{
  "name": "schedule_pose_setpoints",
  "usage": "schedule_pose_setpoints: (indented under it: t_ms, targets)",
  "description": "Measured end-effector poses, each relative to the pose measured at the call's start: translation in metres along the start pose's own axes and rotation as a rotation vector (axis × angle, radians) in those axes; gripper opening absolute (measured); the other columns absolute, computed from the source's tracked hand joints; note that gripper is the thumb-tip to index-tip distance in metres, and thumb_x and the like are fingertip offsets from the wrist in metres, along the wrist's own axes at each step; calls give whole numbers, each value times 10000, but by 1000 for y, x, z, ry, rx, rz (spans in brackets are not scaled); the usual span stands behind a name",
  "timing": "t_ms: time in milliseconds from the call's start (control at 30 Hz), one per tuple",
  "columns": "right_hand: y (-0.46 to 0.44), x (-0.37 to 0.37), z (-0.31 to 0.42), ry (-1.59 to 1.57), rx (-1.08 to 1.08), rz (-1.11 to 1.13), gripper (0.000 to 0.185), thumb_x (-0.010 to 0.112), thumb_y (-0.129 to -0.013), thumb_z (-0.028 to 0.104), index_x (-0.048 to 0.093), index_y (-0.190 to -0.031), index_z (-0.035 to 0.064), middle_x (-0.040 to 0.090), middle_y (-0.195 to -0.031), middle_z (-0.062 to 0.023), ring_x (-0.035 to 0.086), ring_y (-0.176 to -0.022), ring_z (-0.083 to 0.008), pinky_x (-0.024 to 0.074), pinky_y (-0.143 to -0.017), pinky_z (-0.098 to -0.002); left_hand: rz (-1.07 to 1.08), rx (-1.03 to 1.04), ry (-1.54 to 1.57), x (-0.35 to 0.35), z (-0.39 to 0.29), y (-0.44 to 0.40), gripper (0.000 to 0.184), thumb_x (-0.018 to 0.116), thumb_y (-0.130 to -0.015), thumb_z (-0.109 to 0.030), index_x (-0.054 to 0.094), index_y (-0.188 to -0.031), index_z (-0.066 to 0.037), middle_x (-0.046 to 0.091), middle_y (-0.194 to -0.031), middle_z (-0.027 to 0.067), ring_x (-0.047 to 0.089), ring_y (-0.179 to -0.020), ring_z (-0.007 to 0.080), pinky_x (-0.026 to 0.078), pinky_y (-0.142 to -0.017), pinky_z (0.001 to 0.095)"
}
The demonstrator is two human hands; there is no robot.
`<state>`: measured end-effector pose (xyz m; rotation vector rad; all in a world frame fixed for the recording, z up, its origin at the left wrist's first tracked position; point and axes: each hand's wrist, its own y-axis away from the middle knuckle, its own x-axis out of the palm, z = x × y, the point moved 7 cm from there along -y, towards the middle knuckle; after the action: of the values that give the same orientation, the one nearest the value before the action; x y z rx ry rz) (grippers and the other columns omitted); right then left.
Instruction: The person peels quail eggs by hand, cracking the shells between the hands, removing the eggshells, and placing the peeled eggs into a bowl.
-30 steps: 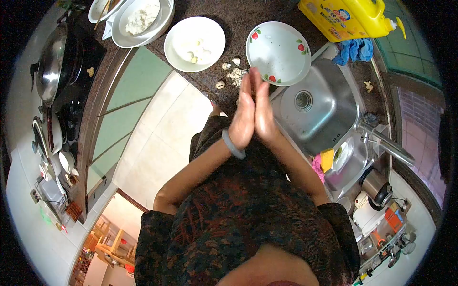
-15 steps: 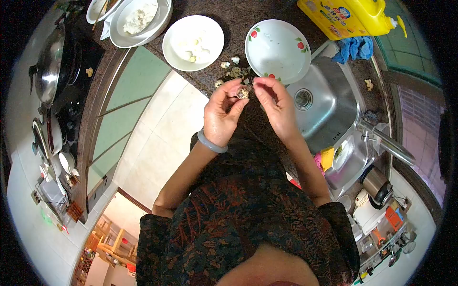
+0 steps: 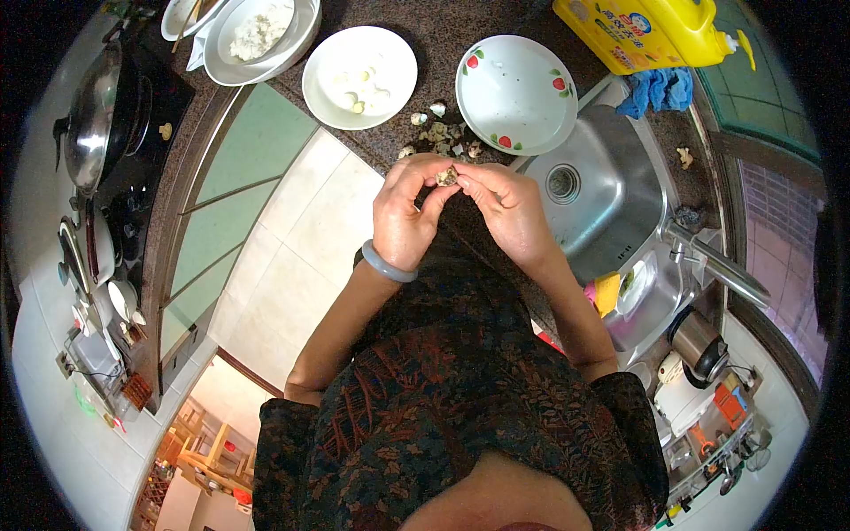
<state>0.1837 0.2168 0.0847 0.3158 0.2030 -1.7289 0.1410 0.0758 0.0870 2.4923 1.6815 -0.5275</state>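
Note:
Between my fingertips, over the counter's front edge, is a small speckled egg (image 3: 446,177). My left hand (image 3: 405,212), with a pale bangle at the wrist, grips it from the left. The fingertips of my right hand (image 3: 513,212) are pinched against its right side. Just beyond my hands lie broken speckled shells (image 3: 440,135) on the dark counter. A white bowl (image 3: 320,104) holding several pale peeled eggs (image 3: 358,96) is behind them to the left. The strawberry-patterned bowl (image 3: 516,93) stands at the right, with small dark specks inside.
The steel sink (image 3: 602,195) with its faucet (image 3: 722,265) is on the right. A yellow jug (image 3: 646,35) and blue cloth (image 3: 657,93) are behind it. At the far left are a wok (image 3: 96,124) and a bowl of white food (image 3: 261,35).
My hands parted from palm against palm, and the left came to hold the speckled egg. Since then my right hand has moved left and its fingertips have closed on the egg.

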Motion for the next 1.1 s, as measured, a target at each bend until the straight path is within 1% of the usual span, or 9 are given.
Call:
schedule_pose_setpoints:
  t_ms: [167, 200, 267, 300, 367, 633, 867, 1067, 1100]
  targets:
    - [-2, 0, 9, 35, 1, 15, 172, 656, -913, 64, 682, -1060, -20, 707, -955, -179, 694, -845, -295, 536, -734, -350, -4, -12, 13, -1, -1, 0, 337, 758, -795, 56, 665, -1107, -32, 659, -1117, 103, 646, -938, 162, 553, -796, 278]
    - [-2, 0, 12, 83, -30, 11, 175, 659, -902, 59, 681, -1059, -17, 704, -955, -180, 689, -847, -310, 535, -738, -364, -4, -12, 13, 0, -1, -1, 337, 758, -795, 56, 665, -1107, -32, 659, -1117, 103, 646, -938, 162, 553, -796, 278]
    - [-2, 0, 14, 132, -60, 7, 179, 662, -891, 53, 681, -1057, -13, 700, -954, -181, 683, -849, -325, 533, -743, -378, -60, 26, 19, -2, -3, -2, 318, 762, -773, 42, 666, -1066, -37, 669, -1029, 97, 593, -788, 184, 524, -720, 296]
    - [-2, 0, 14, 144, -79, -7, 188, 667, -877, 50, 681, -1055, -9, 697, -949, -180, 676, -846, -336, 531, -743, -391, -60, 26, 19, -3, -4, -1, 318, 762, -773, 42, 666, -1066, -37, 669, -1029, 97, 593, -788, 184, 524, -720, 296]
    - [-2, 0, 15, 156, -98, -20, 198, 672, -862, 46, 680, -1053, -5, 694, -944, -180, 670, -843, -347, 529, -744, -403, -25, -2, -53, -2, -2, -1, 338, 772, -781, 46, 677, -1095, -35, 661, -1114, 116, 659, -930, 184, 562, -784, 284]
    - [-5, 2, 20, 301, -207, -66, 174, 688, -842, 49, 664, -1011, 12, 672, -855, -155, 648, -796, -342, 513, -710, -428, -17, -45, -20, -1, 5, -1, 343, 770, -778, 52, 681, -1098, -30, 649, -1134, 119, 657, -946, 185, 566, -773, 285]
    - [-9, 2, 18, 274, -265, -52, 174, 697, -856, 85, 661, -1012, 17, 662, -868, -154, 632, -808, -343, 505, -718, -431, -31, -61, 11, -4, 15, -1, 366, 767, -785, 57, 687, -1132, -29, 613, -1136, 96, 635, -960, 161, 558, -789, 265]
    - [-11, 4, 17, 325, -232, -2, 154, 679, -867, 86, 649, -1004, 22, 649, -872, -155, 622, -820, -348, 500, -719, -439, -6, -84, -17, -5, 13, -3, 360, 773, -783, 48, 698, -1127, -30, 620, -1126, 92, 636, -947, 159, 557, -780, 266]
    - [-11, 4, 19, 363, -277, -2, 154, 677, -865, 84, 645, -1002, 22, 646, -875, -153, 619, -823, -347, 499, -720, -440, -6, -84, -17, -6, 13, -4, 360, 773, -783, 48, 698, -1127, -30, 620, -1126, 92, 636, -947, 159, 557, -780, 266]
